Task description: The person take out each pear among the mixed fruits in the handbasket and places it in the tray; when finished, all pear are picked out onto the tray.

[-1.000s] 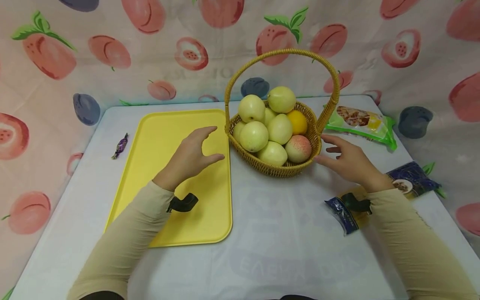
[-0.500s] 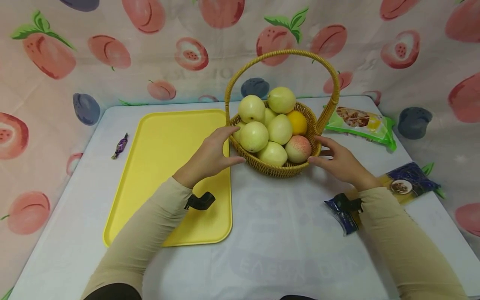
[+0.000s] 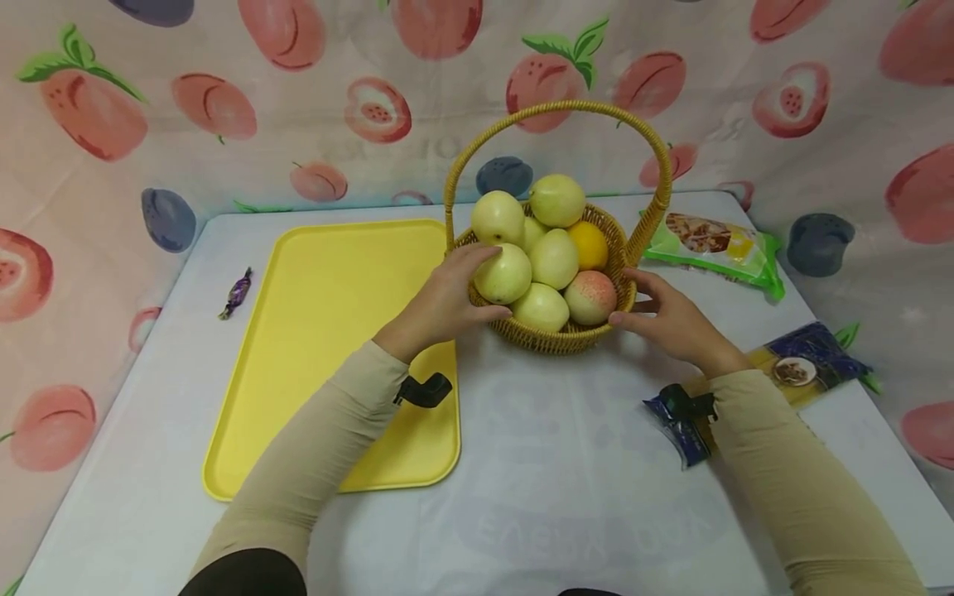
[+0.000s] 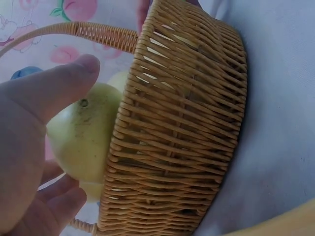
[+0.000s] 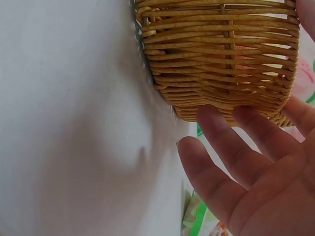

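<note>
A wicker basket holds several pale green fruits, an orange and a pinkish peach. My left hand reaches over the basket's left rim, its thumb and fingers on either side of a pale green fruit; firm contact cannot be told. At the basket's right side is my right hand, fingers spread and fairly straight, fingertips at the woven wall and thumb near the front rim.
The yellow tray lies left of the basket, under my left forearm. A purple-wrapped candy lies farther left. To the right are a green snack packet, a blue-gold packet and a small blue packet, partly covered by my right wrist.
My left hand has moved right from above the tray to the pale green fruit at the basket's front left. My right hand has moved slightly left to the rim. The basket stays in place.
</note>
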Motion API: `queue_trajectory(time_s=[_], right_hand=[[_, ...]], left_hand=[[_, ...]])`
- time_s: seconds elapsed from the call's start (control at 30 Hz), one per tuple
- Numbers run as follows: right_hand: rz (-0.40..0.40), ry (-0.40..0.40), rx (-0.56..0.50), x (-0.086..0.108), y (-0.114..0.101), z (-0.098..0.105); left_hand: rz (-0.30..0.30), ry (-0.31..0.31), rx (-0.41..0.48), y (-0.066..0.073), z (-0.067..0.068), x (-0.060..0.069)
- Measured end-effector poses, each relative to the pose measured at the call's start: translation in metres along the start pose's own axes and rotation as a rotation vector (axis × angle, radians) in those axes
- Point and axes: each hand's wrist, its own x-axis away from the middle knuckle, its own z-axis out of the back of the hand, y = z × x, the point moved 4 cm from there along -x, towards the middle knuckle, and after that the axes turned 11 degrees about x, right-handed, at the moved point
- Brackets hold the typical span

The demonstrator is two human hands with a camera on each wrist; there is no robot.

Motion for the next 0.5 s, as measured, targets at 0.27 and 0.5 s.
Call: queue_trajectory(time_s=[0.27,0.5], right_hand=[[-0.006,-0.009,-0.001,-0.001,0.0,-0.001],[-0.013,-0.012,-0.003,0.0,-0.001,-0.001]], left_hand=[[0.023,0.005,0.029,-0.005,-0.006,-0.006],[0.036,-0.007,0.052,-0.005,-0.009,-0.012]])
